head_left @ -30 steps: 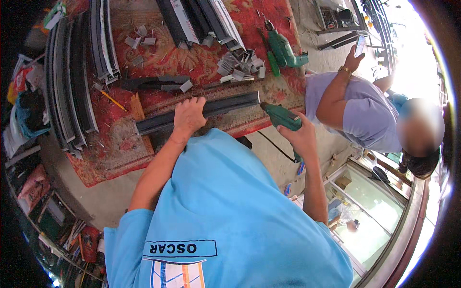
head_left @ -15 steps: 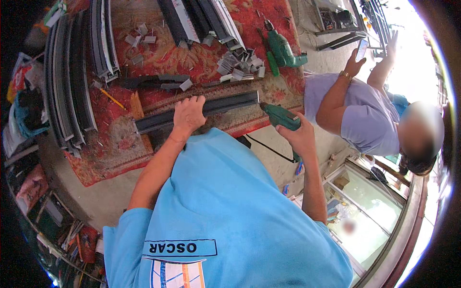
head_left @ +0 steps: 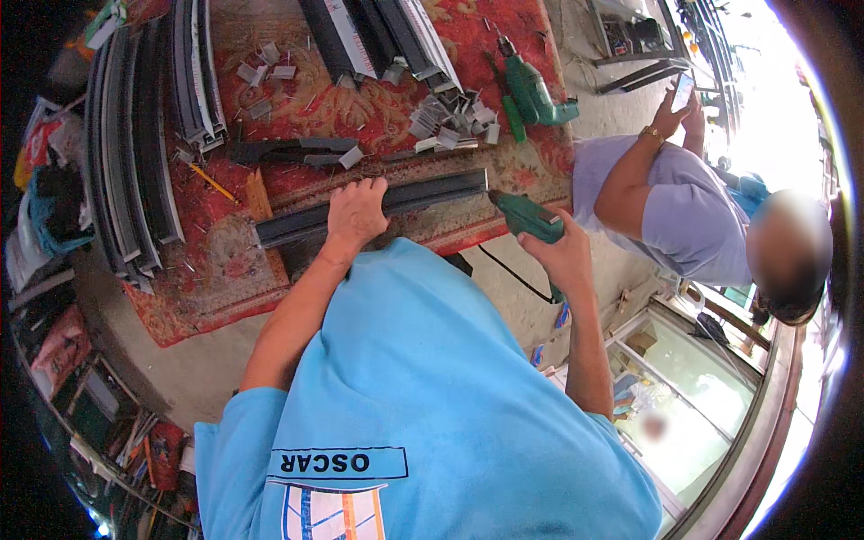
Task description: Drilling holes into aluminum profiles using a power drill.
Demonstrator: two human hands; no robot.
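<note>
My left hand (head_left: 357,212) is wrapped over the middle of a dark metal profile (head_left: 432,191), which lies across the near side of the carpet-covered table. A wooden strip (head_left: 259,198) shows beside the profile's left end. In my right hand (head_left: 565,252) is a green power drill (head_left: 529,219), gripped by its handle. The drill's front end points left at the profile's right end; whether the bit touches it is too small to tell. A second green drill (head_left: 533,90) lies at the table's far right.
Long dark profiles (head_left: 135,144) lie at the left, and more profiles (head_left: 378,40) at the back. Cut metal pieces (head_left: 454,119) are heaped near the second drill. A yellow pencil (head_left: 214,183) rests on the red carpet (head_left: 297,103). A person (head_left: 666,189) with a phone stands at the right.
My hands, the profile and the drill stay almost in place. At the right, the person's raised far hand has come down to the phone.
</note>
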